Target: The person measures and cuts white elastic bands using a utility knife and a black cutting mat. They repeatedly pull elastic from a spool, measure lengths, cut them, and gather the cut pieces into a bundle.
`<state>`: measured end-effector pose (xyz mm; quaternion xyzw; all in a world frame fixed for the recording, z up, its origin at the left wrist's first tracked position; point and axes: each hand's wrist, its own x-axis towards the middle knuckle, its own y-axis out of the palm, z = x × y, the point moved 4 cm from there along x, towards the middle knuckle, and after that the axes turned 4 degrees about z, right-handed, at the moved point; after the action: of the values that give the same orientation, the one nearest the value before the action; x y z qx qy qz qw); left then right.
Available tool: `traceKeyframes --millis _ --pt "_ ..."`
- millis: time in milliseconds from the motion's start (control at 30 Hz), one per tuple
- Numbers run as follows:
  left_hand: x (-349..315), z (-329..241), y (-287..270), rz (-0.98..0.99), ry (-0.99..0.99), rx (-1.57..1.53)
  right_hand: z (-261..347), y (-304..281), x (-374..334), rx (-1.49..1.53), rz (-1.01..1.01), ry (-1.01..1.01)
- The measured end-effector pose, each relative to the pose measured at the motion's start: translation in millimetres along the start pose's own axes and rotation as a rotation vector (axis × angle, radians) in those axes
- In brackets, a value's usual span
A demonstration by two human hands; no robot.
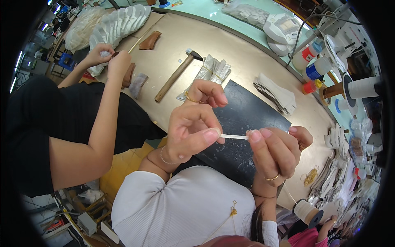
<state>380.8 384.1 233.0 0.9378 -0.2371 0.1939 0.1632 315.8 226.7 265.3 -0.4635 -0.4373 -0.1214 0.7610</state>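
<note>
A thin white strip, like narrow tape or flat cord, is stretched level between my two hands above the dark cutting mat. My left hand pinches one end between thumb and forefinger, its other fingers raised and curled. Close by, my right hand pinches the other end with thumb and fingertips. A pale strand runs from below my right hand to a spool at the lower right; whether it is the same strip I cannot tell. Beyond my left hand lie a hammer and silvery wrapped bundles.
A co-worker's hands hold a small brown piece at the left. Stacked white pieces lie at the far left, layered pale pieces beyond the mat. Bottles and a white spool line the right. Rubber bands lie near the right edge.
</note>
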Motion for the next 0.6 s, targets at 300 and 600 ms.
traceKeyframes --millis 300,600 --pt "-1 -3 -2 -0.047 0.095 0.182 -18 -4 -14 0.117 -0.121 0.046" --pt "1 -2 -7 -0.091 0.143 0.333 -26 -13 -24 -0.019 -0.213 0.092"
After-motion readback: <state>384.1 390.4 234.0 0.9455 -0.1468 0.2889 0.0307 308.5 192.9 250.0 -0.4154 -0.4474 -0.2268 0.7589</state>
